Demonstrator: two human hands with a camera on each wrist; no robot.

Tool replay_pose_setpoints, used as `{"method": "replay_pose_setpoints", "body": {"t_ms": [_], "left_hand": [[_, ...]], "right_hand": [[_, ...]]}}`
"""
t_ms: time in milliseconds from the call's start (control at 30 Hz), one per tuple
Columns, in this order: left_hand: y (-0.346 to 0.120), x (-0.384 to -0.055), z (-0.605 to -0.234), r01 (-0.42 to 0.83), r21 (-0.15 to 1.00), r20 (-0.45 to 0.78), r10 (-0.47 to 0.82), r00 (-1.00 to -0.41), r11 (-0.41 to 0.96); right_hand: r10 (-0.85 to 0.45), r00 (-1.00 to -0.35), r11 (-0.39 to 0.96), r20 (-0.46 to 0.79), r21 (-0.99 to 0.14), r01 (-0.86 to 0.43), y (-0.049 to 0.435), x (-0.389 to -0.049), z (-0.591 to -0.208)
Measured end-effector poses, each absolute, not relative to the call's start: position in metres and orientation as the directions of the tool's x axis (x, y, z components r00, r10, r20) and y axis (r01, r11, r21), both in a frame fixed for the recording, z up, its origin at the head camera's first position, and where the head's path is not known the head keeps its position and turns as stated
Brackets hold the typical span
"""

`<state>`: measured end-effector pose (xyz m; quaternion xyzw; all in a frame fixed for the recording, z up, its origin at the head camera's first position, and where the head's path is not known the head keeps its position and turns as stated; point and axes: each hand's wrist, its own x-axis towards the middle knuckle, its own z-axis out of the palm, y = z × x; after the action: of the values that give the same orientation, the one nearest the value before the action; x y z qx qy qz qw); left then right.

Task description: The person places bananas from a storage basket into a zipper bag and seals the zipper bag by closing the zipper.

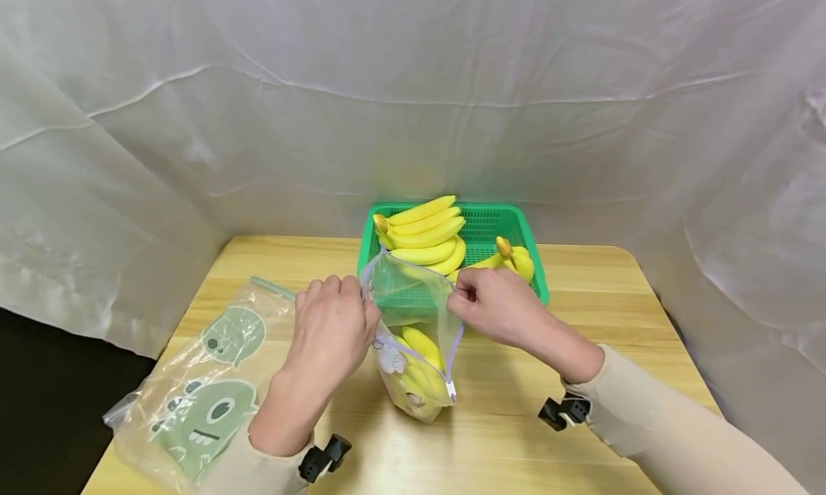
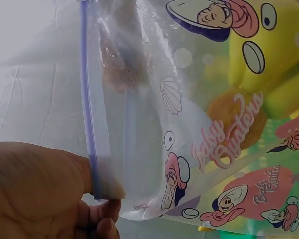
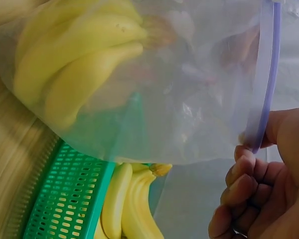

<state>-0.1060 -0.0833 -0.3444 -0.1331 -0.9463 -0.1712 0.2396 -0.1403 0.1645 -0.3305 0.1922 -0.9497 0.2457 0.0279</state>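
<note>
Presumably pre-sealing step: left hand [image 1: 335, 323] and right hand [image 1: 500, 305] pinch opposite rims of zip bag [image 1: 392, 364], mouth agape, banana bunch [image 1: 422, 344] inside, just before green basket [image 1: 497, 208]; next move likely calls for joining rims, then drawing slider [image 1: 450, 389] across.

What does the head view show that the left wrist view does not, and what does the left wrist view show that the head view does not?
Only the head view shows the flat bag with green prints, the table and the sleeves.

Only the left wrist view shows readable lettering, "Baby Oysters", on the zip bag.

Both show the left hand holding the zip bag by its edge, and the bananas inside.
</note>
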Motion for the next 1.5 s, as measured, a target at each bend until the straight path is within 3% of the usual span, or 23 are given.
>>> {"method": "replay_pose_setpoints", "body": {"t_ms": [300, 533, 667, 1000, 1267, 1500], "left_hand": [[-0.083, -0.105, -0.341, 0.265, 0.372, 0.389, 0.11, -0.914, 0.89], [-0.084, -0.105, -0.338, 0.246, 0.397, 0.328, 0.113, -0.938, 0.884], [-0.084, -0.104, -0.337, 0.234, 0.41, 0.31, 0.106, -0.945, 0.881], [-0.084, -0.104, -0.337, 0.233, 0.421, 0.295, 0.11, -0.949, 0.877], [-0.084, -0.103, -0.337, 0.245, 0.422, 0.302, 0.119, -0.946, 0.873], [-0.085, -0.103, -0.338, 0.244, 0.429, 0.294, 0.121, -0.948, 0.87]], "right_hand": [[-0.279, -0.955, 0.768, 0.096, -0.576, -0.282, 0.19, -0.158, -0.33], [-0.081, -0.996, 0.867, 0.041, -0.489, -0.091, 0.242, -0.186, -0.34], [-0.034, -0.999, 0.912, -0.034, -0.41, -0.017, 0.268, -0.201, -0.354], [-0.134, -0.978, 0.934, -0.158, -0.35, -0.071, 0.292, -0.226, -0.383], [-0.116, -0.986, 0.925, -0.117, -0.374, -0.064, 0.293, -0.231, -0.394], [-0.097, -0.994, 0.882, -0.06, -0.468, -0.058, 0.283, -0.231, -0.39]]}}
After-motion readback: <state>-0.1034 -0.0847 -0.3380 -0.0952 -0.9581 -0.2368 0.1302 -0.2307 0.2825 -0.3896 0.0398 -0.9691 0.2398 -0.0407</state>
